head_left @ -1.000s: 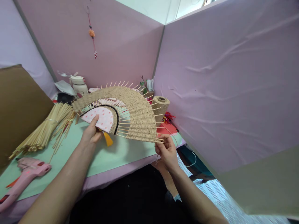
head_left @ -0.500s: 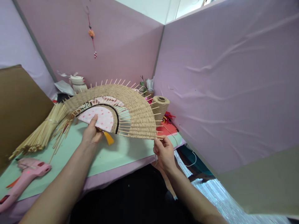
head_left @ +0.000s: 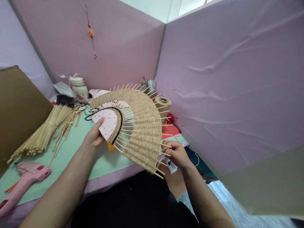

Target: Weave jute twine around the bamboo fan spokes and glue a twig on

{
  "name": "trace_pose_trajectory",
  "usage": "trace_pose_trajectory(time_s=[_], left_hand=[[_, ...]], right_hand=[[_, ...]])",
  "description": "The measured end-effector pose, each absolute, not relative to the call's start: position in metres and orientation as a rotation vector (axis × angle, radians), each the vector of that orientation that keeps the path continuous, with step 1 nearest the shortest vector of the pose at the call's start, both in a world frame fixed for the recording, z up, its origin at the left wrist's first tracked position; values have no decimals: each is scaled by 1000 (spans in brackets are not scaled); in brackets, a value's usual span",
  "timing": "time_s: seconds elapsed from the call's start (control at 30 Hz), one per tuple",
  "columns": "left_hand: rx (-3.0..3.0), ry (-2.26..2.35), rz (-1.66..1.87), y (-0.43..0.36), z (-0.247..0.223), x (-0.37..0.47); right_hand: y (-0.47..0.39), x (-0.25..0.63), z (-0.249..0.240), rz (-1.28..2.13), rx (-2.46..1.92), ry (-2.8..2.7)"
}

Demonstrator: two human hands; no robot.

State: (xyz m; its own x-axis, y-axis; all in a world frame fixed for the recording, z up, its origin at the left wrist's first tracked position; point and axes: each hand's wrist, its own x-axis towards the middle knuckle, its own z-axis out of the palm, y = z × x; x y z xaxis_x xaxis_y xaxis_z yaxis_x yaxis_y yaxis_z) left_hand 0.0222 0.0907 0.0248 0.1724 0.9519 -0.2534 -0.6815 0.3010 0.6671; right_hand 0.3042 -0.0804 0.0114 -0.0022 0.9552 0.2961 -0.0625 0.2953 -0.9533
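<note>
A half-round fan [head_left: 144, 126] of woven twine on thin sticks is held up over the table, tilted with its right end low. My left hand [head_left: 96, 136] grips its white, pink-dotted centre [head_left: 106, 122], thumb on the front face. A black band edges that centre, and bare stick ends stick out past the outer rim. My right hand [head_left: 177, 153] is closed in a pinch at the lower right rim among the stick ends, on what looks like a thin strand of twine. Its fingertips are partly hidden. A yellow piece [head_left: 110, 146] hangs below the fan's centre.
A pink glue gun [head_left: 33, 172] and a bundle of sticks [head_left: 45, 133] lie on the left of the green tabletop [head_left: 102, 166]. Behind the fan stand a bottle [head_left: 79, 88] and a twine roll [head_left: 163, 103]. Red sheets [head_left: 169, 131] lie at right, near the partition [head_left: 225, 95].
The fan has turned clockwise, its right end swinging down towards me. My right hand has shifted slightly right and now pinches higher along the rim. My left hand keeps its grip.
</note>
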Motion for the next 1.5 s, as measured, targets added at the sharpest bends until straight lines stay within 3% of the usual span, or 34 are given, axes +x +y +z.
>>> trace_pose_trajectory(time_s=[0.13, 0.37, 0.5, 0.6, 0.8, 0.93, 1.0, 1.2, 1.5], left_hand=[[448, 717, 1221, 88, 29, 23], [393, 767, 1264, 92, 26, 23], [407, 773, 1271, 98, 19, 20], [420, 797, 1266, 100, 18, 19], [415, 835, 1249, 98, 19, 19], [455, 833, 1223, 97, 20, 19], [467, 825, 1204, 95, 21, 20], [450, 810, 1182, 94, 22, 22], [460, 822, 1150, 91, 25, 21]], right_hand=[[-84, 310, 21, 1018, -994, -1267], [-92, 299, 37, 174, -1116, -1296], [-96, 298, 46, -22, -1186, -1344], [-96, 302, 49, 209, -1260, -1330], [-88, 314, 37, 1083, -1111, -1104], [-80, 316, 25, 1242, -1073, -1041], [-77, 313, 21, 1114, -1136, -1083], [-73, 298, 16, 302, -1328, -1249], [-80, 308, 28, -141, -1350, -1410]])
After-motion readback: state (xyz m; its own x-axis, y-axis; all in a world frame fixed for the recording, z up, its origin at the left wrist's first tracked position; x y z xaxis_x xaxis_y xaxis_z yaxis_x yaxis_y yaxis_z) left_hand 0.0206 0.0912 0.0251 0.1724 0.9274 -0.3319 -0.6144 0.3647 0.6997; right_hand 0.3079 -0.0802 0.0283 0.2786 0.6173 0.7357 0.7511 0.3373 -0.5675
